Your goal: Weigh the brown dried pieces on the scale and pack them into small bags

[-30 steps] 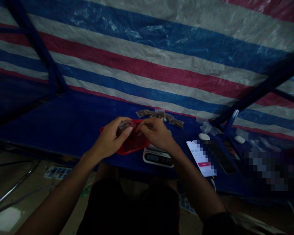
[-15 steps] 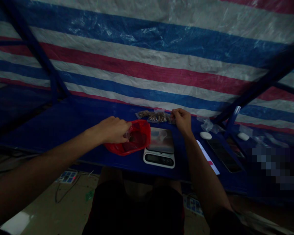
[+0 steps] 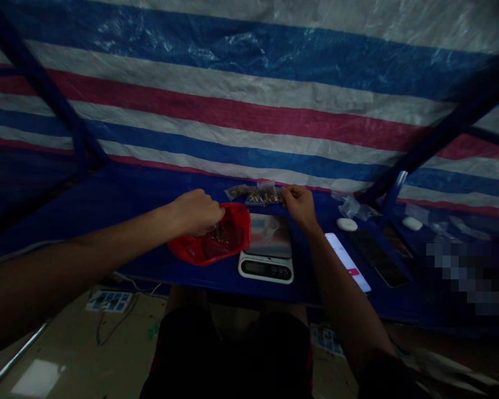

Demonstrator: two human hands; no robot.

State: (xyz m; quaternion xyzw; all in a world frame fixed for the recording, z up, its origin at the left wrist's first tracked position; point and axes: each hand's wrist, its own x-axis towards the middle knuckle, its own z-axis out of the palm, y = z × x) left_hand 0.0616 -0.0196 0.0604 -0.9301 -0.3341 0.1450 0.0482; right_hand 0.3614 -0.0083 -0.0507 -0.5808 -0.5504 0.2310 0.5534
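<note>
My left hand [image 3: 197,213] reaches over the rim of a red plastic bag [image 3: 237,235], fingers closed and pointing down. A see-through piece of plastic shows faintly at its fingertips; its kind is unclear. Small brown bits [image 3: 220,234] lie inside the red bag below the fingers. At the back of the table, my right hand [image 3: 298,204] pinches the right end of a row of small clear zip bags [image 3: 263,194] filled with brownish bits. Between the hands stands a white digital scale [image 3: 266,270], with a small clear cup-like piece [image 3: 271,224] on its metal plate.
Right of my right arm lie a lit phone [image 3: 347,263], a dark phone [image 3: 380,257] and a white rounded case [image 3: 347,224]. Crumpled clear bags [image 3: 353,206] sit behind them. A striped tarp [image 3: 249,100] hangs behind the blue table [image 3: 133,191]. Power strips [image 3: 110,301] lie below.
My left hand has turned and lowered slightly, and brown bits now show in the red bag. My right hand stays at the zip bags. The view has shifted a little.
</note>
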